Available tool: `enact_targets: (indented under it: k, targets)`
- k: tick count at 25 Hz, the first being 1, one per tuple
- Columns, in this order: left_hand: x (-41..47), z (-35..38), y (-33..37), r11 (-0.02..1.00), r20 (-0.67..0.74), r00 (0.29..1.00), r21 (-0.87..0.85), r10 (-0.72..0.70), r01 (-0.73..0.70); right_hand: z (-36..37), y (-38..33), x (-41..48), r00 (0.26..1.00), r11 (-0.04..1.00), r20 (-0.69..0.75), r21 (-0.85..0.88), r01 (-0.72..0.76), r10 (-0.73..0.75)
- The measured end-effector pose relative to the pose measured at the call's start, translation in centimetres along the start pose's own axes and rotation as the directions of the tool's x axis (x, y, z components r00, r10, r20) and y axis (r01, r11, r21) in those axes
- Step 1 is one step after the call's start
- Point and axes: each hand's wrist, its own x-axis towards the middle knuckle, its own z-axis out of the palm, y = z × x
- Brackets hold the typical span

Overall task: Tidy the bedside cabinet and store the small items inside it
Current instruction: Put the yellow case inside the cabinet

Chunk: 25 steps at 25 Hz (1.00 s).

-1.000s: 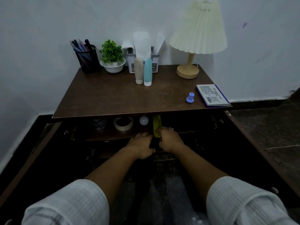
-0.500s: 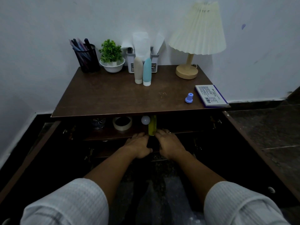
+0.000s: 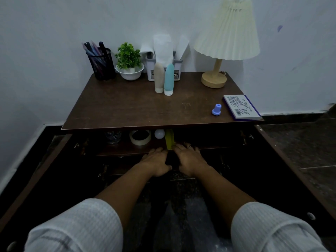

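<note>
1. A dark brown bedside cabinet (image 3: 127, 110) stands against a pale wall, seen from above. Both its doors are swung open.
2. At the back of the worktop, from left to right, stand a black mesh pen holder (image 3: 101, 64) full of pens, a small green plant (image 3: 129, 57) in a white bowl, and a grey organiser (image 3: 176, 70) holding white papers. Only the letters "PEL" can be read on the organiser's label.
3. A beige squeeze bottle (image 3: 159, 78) and a light blue squeeze bottle (image 3: 169, 80) stand cap-down just in front of the organiser, side by side.
4. A lamp (image 3: 227, 30) with a cream pleated shade and a round wooden base stands at the back right.
5. A flat white and blue box (image 3: 241, 107) lies at the front right corner, printed "Faber-Castell" with a barcode. The smaller print is too fine to read. A small blue cap-like piece (image 3: 216, 109) stands just to its left.
6. On the inner shelf (image 3: 118, 150) sit a glass item (image 3: 113, 137), a roll of tape (image 3: 140, 137), a white ball (image 3: 159, 134) and a yellow-green item (image 3: 170, 141) standing upright.
7. The left hand (image 3: 157, 162) and right hand (image 3: 189, 159) lie palm down at the shelf's front edge, on either side of a dark object (image 3: 171, 160). The right index fingertip is at the base of the yellow-green item. It is too dark to tell whether either hand grips anything.
</note>
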Motion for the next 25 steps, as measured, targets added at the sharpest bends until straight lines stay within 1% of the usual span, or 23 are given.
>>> enact_targets:
  k: [4,8,10,13,15,17,19,20,22,25]
  targets:
    - [-0.2,-0.3,-0.3,1.000,-0.001,1.000,0.001,0.000,0.000,-0.1,0.0,-0.5,1.000,1.000,0.006,0.028,-0.001,0.001]
    - [-1.5,-1.3,-0.1,1.000,-0.014,1.000,0.021,-0.004,0.004,-1.2,-0.5,-2.3,0.998,0.994,0.056,0.102,-0.047,0.041]
    - [-2.8,-2.1,0.2,1.000,-0.012,1.000,0.021,0.017,-0.017,-2.6,-1.0,-3.6,0.998,0.989,0.053,0.141,-0.048,0.041]
    - [-5.4,-4.5,0.8,0.998,0.017,0.998,-0.005,0.060,-0.060,-6.0,-1.6,-5.7,1.000,0.970,-0.001,0.243,-0.029,0.030]
    - [-7.3,-6.8,1.2,0.993,0.004,0.996,-0.073,0.093,-0.092,-8.6,-2.1,-7.0,0.994,0.948,-0.092,0.317,-0.026,0.058]
    - [-9.1,-9.3,1.6,0.971,-0.108,0.986,-0.187,0.129,-0.148,-11.4,-2.6,-7.9,0.977,0.924,-0.198,0.383,0.003,0.079]
    - [-10.5,-11.7,2.1,0.921,-0.282,0.950,-0.320,0.131,-0.222,-14.3,-3.3,-8.0,0.951,0.895,-0.295,0.442,0.054,0.088]
    - [-10.9,-12.7,2.3,0.891,-0.361,0.927,-0.380,0.106,-0.249,-15.7,-3.5,-7.7,0.935,0.877,-0.339,0.475,0.076,0.103]
    - [-10.5,-14.4,2.1,0.849,-0.474,0.880,-0.448,0.040,-0.279,-18.0,-3.7,-6.3,0.896,0.829,-0.409,0.552,0.093,0.172]
    - [-8.0,-16.5,1.0,0.831,-0.571,0.818,-0.486,-0.066,-0.271,-19.7,-3.7,-3.1,0.859,0.730,-0.421,0.678,0.085,0.291]
